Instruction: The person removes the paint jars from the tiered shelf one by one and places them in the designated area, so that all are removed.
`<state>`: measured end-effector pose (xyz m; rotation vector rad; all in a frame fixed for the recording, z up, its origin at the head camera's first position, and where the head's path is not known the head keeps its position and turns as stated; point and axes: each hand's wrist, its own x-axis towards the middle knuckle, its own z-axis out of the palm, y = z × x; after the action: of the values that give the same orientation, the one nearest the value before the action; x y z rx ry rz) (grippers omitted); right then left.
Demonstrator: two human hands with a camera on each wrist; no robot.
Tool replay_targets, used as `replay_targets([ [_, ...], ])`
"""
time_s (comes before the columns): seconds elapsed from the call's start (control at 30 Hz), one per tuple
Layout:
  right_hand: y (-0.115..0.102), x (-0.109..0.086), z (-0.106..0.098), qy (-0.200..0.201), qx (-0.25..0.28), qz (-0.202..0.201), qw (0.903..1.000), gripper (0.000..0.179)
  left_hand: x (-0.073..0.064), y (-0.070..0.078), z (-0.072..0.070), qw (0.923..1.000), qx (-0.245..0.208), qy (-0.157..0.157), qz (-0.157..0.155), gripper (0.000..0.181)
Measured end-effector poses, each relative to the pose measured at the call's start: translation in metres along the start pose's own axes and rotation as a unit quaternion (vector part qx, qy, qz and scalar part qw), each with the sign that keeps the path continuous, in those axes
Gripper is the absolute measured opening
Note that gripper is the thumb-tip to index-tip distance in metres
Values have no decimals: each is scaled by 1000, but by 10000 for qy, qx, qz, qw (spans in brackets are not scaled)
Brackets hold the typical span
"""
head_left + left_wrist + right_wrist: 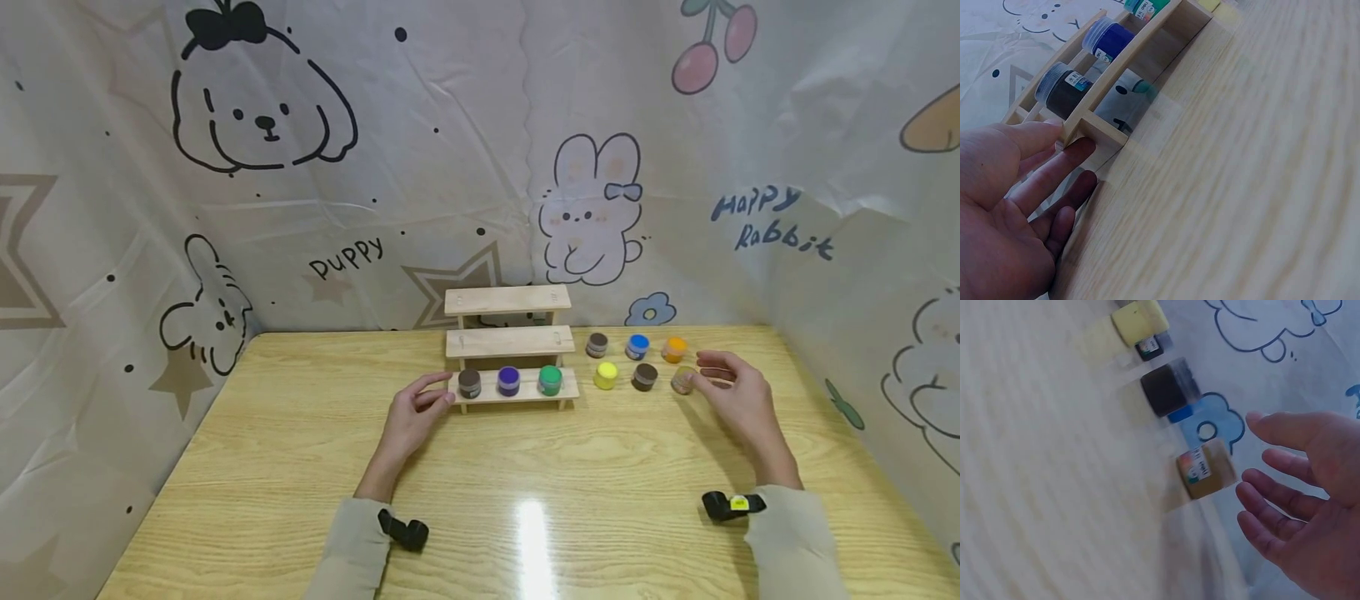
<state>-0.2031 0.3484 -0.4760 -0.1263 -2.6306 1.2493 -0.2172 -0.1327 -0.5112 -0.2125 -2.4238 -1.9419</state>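
A three-step wooden display rack [508,332] stands at the back of the table. Its lowest step holds a dark brown paint jar [469,383], a purple jar [508,381] and a green jar [550,380]. My left hand [412,418] pinches the left end of that step, thumb above and a finger beneath [1079,150]. To the right of the rack, my right hand [738,404] hovers around an ochre paint jar [1207,469] with fingers spread. A gap shows between this hand and the jar in the right wrist view.
More paint jars stand right of the rack: a yellow jar [606,375] and a dark jar [644,377] in the front row, with a brown jar [597,345], a blue jar [637,347] and an orange jar [674,349] behind. A printed cloth [450,125] hangs behind the table.
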Motion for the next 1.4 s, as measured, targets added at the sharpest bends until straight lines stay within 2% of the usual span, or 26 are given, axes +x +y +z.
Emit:
replay_targets([
  [0.27, -21, 0, -6, 394, 34, -425, 9983, 49, 1, -2, 1, 9999, 96, 40, 31, 37],
  [0.47, -41, -2, 0, 417, 457, -634, 9961, 46, 0, 0, 1, 9999, 97, 2, -35, 37],
  [0.7, -61, -5, 18, 179, 810, -1120, 9902, 43, 0, 0, 0, 10000, 54, -21, -79, 37],
  [0.87, -74, -8, 33, -60, 1030, -1309, 9860, 41, 0, 0, 0, 10000, 87, -7, -19, 37],
  [1.07, -83, -9, 53, -317, 1110, -1673, 9791, 40, 0, 0, 1, 9999, 95, -12, -33, 37],
  [1.4, -94, -15, 87, -848, 1514, -1607, 9716, 41, 0, 0, 0, 9999, 116, -41, -50, 37],
])
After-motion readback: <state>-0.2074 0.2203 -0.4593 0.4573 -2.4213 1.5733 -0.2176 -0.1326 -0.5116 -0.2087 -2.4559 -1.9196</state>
